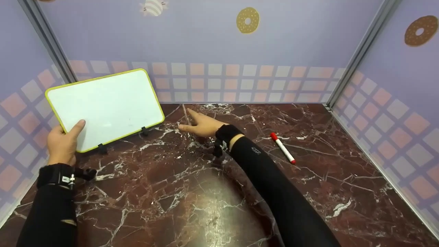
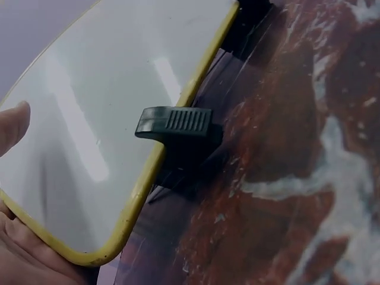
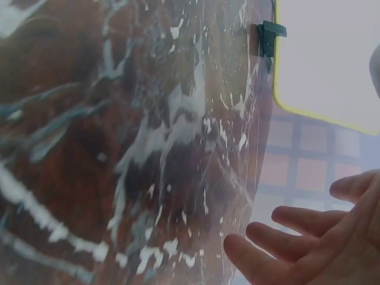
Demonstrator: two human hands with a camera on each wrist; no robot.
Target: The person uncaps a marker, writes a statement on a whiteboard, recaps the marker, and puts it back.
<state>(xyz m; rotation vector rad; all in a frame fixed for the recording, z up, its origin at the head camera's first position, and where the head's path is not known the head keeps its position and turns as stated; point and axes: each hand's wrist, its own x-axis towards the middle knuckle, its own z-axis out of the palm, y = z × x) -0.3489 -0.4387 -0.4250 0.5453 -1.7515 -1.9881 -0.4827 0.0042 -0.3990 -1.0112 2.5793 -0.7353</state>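
Observation:
A small whiteboard (image 1: 109, 106) with a yellow frame leans back at the left rear, its lower edge resting in two dark clip feet (image 2: 178, 124). My left hand (image 1: 63, 142) grips its lower left corner, thumb on the white face and fingers behind the edge. To the right of the board, my right hand (image 1: 204, 125) hovers over the marble table with its fingers spread and nothing in it. In the right wrist view the fingers (image 3: 285, 243) are extended, apart from the whiteboard (image 3: 326, 65).
A white marker (image 1: 283, 149) with red ends lies on the dark red marble-patterned table (image 1: 164, 192), right of my right forearm. Purple walls with a checkered band (image 1: 214, 79) enclose the table at the back and on both sides.

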